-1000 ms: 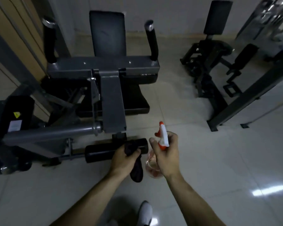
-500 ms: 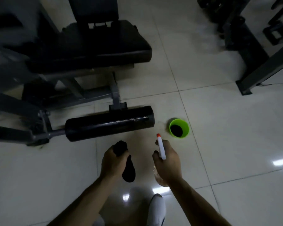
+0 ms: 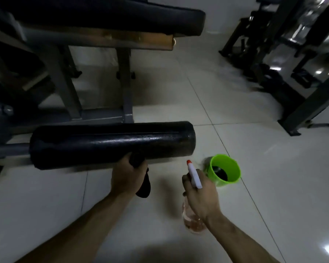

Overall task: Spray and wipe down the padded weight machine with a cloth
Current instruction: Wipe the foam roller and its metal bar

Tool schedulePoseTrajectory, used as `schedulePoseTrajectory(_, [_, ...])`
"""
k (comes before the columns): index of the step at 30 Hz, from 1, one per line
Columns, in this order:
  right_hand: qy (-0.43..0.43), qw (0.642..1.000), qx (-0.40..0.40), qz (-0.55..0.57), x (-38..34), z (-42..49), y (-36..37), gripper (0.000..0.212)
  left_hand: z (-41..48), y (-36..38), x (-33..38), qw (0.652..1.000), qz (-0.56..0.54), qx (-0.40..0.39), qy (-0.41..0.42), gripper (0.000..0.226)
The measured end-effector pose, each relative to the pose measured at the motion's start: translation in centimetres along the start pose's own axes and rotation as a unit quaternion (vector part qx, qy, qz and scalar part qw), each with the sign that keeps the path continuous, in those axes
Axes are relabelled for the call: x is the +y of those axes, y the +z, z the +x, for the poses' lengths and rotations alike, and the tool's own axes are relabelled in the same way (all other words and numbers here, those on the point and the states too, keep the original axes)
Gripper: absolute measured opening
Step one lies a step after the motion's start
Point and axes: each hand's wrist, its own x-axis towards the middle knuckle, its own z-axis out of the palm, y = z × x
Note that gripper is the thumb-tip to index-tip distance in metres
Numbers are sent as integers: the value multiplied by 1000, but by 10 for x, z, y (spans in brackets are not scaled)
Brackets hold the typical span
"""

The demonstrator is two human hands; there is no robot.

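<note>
The glossy pale tiled floor (image 3: pixel 235 205) bears the grey steel frame of the padded weight machine (image 3: pixel 103 114) at the left, a bright green plastic cup (image 3: pixel 231 166) near the middle, and black metal machine frames (image 3: pixel 311 103) at the right.

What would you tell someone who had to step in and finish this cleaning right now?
Left hand: grips the cloth and holds it against the near side of the black roller pad.
Right hand: holds the spray bottle, nozzle aimed towards the roller's end.
A green cup stands on the floor beside the right hand, with something dark inside.
Done: the roller looks glossy and speckled, perhaps sprayed; I cannot be sure.
Left to do: wipe along the roller, then probably spray and wipe the seat cushion above.
</note>
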Motion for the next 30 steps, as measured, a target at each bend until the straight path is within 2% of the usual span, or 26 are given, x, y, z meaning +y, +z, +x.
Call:
schedulePoseTrajectory(5, [-135,991,-24,-3,-16,0,51,14,14,-37,-41,995,-60,77,26,8])
schedulePoseTrajectory(8, [-177,982,-69,-14,-43,-9,92,19,10,-81,-62,988,-65,139,17,10])
schedulePoseTrajectory(10, [-219,971,-94,-27,-70,-19,119,14,5,-113,-75,981,-66,183,-5,12])
schedulePoseTrajectory(12, [-229,966,-118,-21,-93,-26,143,11,0,-137,-86,977,-78,198,-21,16])
schedulePoseTrajectory(14, [-221,965,-141,-7,-115,-28,163,17,-5,-155,-93,974,-87,207,-33,19])
schedulePoseTrajectory(19, [-242,954,-178,16,-155,-37,209,23,-14,-183,-109,964,-100,239,-56,14])
schedulePoseTrajectory(23, [-203,955,-203,73,-149,-37,209,30,-11,-180,-110,969,-114,201,-90,15])
schedulePoseTrajectory(26, [-168,966,-176,90,-111,-25,179,32,-1,-149,-97,976,-127,119,-128,12])
schedulePoseTrajectory(30, [-101,987,-124,10,-42,-7,129,45,8,-80,-73,963,-171,-42,-202,52])
